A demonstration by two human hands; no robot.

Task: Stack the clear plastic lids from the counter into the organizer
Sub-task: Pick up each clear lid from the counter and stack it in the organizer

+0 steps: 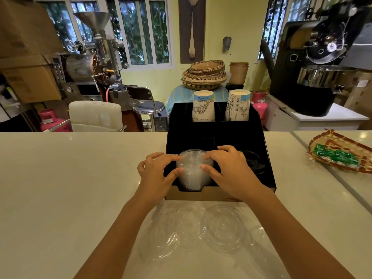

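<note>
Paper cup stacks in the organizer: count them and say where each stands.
2. One paper cup stack stands upside down in a back slot of the black organizer; the other stands in the slot to its right. More may be hidden inside.

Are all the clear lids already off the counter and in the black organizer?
No, several loose clear lids still lie on the counter in front of the organizer.
</note>
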